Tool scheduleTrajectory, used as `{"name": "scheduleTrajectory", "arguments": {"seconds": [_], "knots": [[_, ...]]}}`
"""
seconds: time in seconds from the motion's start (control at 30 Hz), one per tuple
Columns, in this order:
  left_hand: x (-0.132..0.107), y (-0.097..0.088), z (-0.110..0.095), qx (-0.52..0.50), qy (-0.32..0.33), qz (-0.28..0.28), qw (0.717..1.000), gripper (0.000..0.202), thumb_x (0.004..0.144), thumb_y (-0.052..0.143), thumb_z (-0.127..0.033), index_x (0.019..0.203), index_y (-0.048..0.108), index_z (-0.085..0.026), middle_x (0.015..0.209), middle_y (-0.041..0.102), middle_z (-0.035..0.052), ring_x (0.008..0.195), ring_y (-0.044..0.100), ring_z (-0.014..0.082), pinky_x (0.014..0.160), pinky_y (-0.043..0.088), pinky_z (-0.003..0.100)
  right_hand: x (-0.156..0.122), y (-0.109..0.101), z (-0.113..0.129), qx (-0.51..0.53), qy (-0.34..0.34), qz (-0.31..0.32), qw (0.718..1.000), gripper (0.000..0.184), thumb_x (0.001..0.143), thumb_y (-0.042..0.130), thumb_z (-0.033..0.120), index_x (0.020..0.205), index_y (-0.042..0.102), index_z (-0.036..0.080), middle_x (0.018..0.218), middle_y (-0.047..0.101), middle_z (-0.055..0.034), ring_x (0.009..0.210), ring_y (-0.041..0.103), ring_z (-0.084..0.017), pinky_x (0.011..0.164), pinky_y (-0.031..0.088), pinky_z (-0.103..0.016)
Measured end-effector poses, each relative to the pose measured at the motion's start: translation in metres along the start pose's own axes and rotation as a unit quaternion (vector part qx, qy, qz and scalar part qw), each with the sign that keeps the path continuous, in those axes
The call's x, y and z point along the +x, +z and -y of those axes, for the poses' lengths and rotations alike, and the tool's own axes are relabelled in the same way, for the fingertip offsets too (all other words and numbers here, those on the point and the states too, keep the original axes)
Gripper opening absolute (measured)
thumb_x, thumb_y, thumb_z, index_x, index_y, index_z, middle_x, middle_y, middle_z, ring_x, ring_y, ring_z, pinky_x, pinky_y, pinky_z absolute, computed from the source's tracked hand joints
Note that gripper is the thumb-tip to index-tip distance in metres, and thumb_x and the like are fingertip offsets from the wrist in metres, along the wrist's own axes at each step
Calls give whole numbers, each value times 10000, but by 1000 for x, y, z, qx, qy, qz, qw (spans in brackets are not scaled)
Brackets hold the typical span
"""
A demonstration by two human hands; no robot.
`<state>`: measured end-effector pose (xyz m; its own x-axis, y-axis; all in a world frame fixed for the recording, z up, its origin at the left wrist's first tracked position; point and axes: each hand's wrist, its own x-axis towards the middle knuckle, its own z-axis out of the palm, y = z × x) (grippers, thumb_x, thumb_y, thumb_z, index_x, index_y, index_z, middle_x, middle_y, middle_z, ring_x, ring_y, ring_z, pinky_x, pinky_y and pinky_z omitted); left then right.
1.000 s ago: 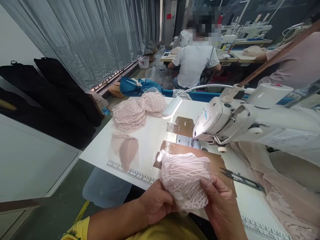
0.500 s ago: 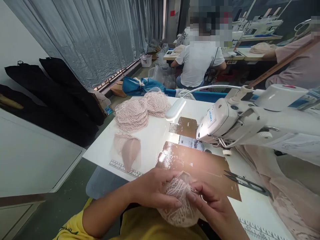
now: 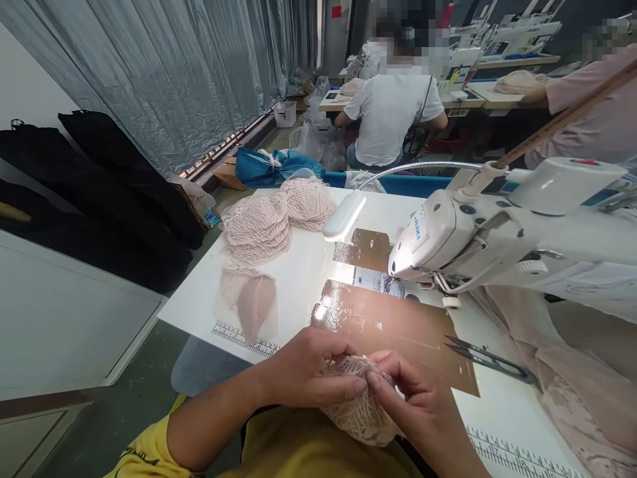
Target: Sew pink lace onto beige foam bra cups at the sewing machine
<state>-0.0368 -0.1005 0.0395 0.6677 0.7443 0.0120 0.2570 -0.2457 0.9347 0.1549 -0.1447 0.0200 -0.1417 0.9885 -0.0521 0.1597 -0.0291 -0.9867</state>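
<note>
A pale pink lace cup piece (image 3: 365, 415) is held between my two hands at the near edge of the table, in front of my body. My left hand (image 3: 318, 372) grips its left side, thumb across the front. With thumb and forefinger, my right hand (image 3: 411, 392) pinches the upper right edge of the lace. Beyond the hands stands a white sewing machine (image 3: 438, 232). Black thread snips (image 3: 492, 358) lie right of my right hand. A sheer cup piece (image 3: 256, 305) rests on the table to the left.
Stacked lace pieces (image 3: 259, 226) sit at the table's far left. A lamp (image 3: 344, 216) on a bendy neck reaches over the white table (image 3: 194, 302). Beige fabric (image 3: 572, 372) lies at right. Two people work beyond, one in a white shirt (image 3: 393, 113).
The lace piece has been turned and bunched, its top edge now lower. My right hand's fingers have moved slightly left, closer to my left hand. The camera view has shifted a little.
</note>
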Motion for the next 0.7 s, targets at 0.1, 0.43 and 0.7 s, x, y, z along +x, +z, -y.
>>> {"name": "scheduleTrajectory", "arguments": {"seconds": [0.1,0.43,0.7], "knots": [[5,4,3,-39,-7,9,999,239,857,552,-329,798,620,-107,652,505,-4,593,419,92,546,333,203,1,-4,-1,-3,22,1,1000,288,823,620,434,655,625,201,757,682,-45,668,611,-178,590,465,-272],[12,13,10,-81,-16,23,996,326,927,459,-353,688,502,-136,622,407,-28,581,366,79,537,306,203,10,-21,10,-84,22,35,996,261,818,613,459,744,656,213,649,609,5,616,543,-150,588,425,-256],[18,6,9,-166,-54,76,982,325,750,717,-392,919,610,-135,773,544,0,697,479,108,615,387,199,11,-24,12,-19,74,43,996,348,799,610,512,669,590,189,610,494,28,569,419,-113,529,312,-238]]}}
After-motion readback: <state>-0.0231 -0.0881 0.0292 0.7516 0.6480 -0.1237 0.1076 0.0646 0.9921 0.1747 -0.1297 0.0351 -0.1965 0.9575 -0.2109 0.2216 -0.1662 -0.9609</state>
